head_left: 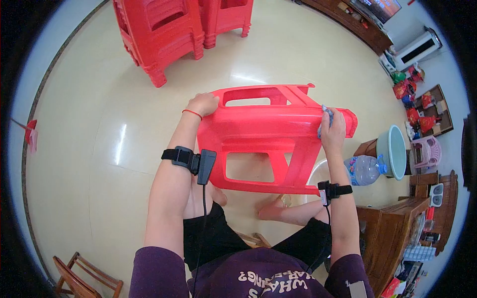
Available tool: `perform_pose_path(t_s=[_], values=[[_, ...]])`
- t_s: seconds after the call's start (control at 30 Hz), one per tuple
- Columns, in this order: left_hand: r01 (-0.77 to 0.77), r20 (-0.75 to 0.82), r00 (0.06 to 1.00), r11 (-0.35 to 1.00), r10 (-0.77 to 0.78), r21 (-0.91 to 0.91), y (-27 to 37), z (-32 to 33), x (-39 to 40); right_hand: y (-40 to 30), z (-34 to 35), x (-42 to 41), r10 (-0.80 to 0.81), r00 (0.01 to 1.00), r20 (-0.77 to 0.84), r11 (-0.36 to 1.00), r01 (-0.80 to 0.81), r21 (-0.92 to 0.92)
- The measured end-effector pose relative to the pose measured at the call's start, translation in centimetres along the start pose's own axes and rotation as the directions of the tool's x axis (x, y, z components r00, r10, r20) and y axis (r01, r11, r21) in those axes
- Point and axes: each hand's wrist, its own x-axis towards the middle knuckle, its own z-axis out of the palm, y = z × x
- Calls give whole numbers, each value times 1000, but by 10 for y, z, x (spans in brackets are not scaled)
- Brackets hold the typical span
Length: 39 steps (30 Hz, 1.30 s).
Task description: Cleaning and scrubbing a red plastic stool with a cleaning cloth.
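A red plastic stool (261, 121) is held on its side in front of me, its seat end to the left and its legs to the right. My left hand (204, 104) grips the upper corner at the seat end. Around a leg near its foot, my right hand (333, 128) presses a bluish cloth (325, 119) against the plastic. Part of the cloth is hidden under my fingers. Both forearms wear black straps with small cabled devices.
Stacked red stools (167, 33) stand ahead on the tiled floor. To the right are a large plastic water bottle (363, 170), a light blue basin (392, 152) and a wooden cabinet (387, 227). A wooden folding chair (89, 277) is at lower left. A whitish tub (316, 173) is partly hidden behind the stool.
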Motion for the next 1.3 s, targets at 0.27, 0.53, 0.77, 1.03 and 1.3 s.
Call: perform_pose_path(t_s=[0.27,0.53,0.77,1.03,1.3], values=[[165,170,982,822,-84,-545,10,-7,-18,-19,32,1,39,999,-7,998,-39,50],[77,99,995,737,-13,-671,27,-9,-26,-135,108,-22,-389,920,42,919,384,95],[127,-107,974,873,-200,-471,23,-1,2,-192,139,-31,-477,875,79,846,433,310],[-482,-237,848,876,474,26,99,-9,-41,-183,149,-41,-492,865,97,864,473,171],[-399,-130,895,895,428,197,103,9,-37,-184,153,-40,-532,847,18,803,498,327]])
